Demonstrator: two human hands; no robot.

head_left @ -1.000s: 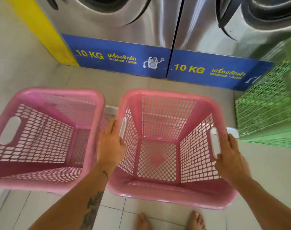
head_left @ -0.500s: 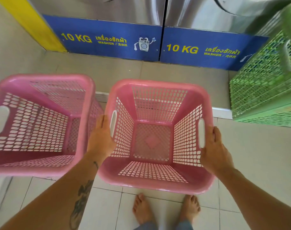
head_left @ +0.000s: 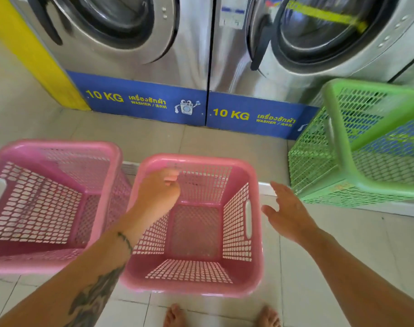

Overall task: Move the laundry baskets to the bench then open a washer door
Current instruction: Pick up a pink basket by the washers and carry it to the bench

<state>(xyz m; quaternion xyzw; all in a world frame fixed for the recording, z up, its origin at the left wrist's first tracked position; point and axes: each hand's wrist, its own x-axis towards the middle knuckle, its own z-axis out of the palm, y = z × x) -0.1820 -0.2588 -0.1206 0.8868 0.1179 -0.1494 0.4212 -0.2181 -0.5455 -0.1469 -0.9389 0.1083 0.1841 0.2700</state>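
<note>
A pink mesh laundry basket [head_left: 255, 244] stands empty on the tiled floor just in front of my feet. My left hand [head_left: 158, 197] hovers over its left side with fingers curled, holding nothing. To the basket's right, my right hand [head_left: 288, 215] is a little way off the handle slot, fingers spread. A second pink basket [head_left: 59, 147] stands close on the left. A green basket [head_left: 357, 147] sits tilted at the right. Two steel front-load washers face me, the left door [head_left: 111, 22] and the right door [head_left: 319, 31] both closed.
Blue "10 KG" panels [head_left: 139, 102] run along the washers' bases. A yellow wall edge [head_left: 24, 57] stands at the far left. A low white step edge [head_left: 265, 185] crosses the floor behind the baskets. My bare feet [head_left: 175, 315] are below the middle basket.
Both hands have let go of the middle pink basket's handles. The left hand rose over it, the right moved off to the side. My view tilted up, showing the washer doors.
</note>
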